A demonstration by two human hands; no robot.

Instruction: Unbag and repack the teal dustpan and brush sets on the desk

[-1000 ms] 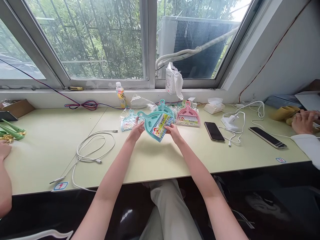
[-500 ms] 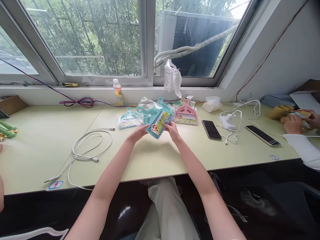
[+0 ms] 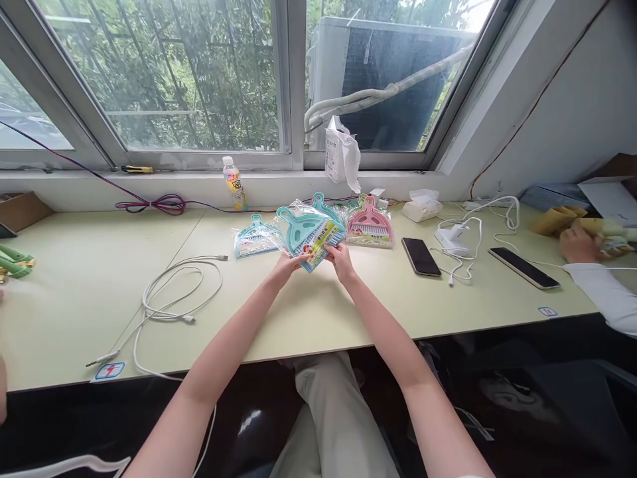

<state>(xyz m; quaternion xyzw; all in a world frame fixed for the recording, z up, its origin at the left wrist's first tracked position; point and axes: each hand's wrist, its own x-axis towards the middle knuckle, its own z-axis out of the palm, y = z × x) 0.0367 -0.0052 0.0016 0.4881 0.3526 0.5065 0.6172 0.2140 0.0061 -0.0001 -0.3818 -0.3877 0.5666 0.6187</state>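
Observation:
Between my two hands is a teal dustpan and brush set (image 3: 302, 228) in clear plastic wrap, tilted with its handle to the upper left. My left hand (image 3: 289, 264) grips its lower left edge, and my right hand (image 3: 341, 260) pinches the lower right side. A yellow-green label with print crosses the brush bristles. Just behind lie more wrapped sets: a smaller blue one (image 3: 256, 238) on the left, a teal one (image 3: 323, 204) partly hidden, and a pink one (image 3: 369, 224) on the right. A green handle edge shows behind the pink set.
A drink bottle (image 3: 233, 184) stands at the back by the window. White cables (image 3: 172, 312) lie coiled on the left. To the right are a tissue pack (image 3: 422, 206), a phone (image 3: 421, 257), a charger (image 3: 452, 238) and another phone (image 3: 523, 268). Another person's hand (image 3: 580, 244) works at far right.
The held set has turned and lies flatter, so the teal dustpan shows more fully. My left hand has shifted slightly right along its edge. The other person's hands have moved.

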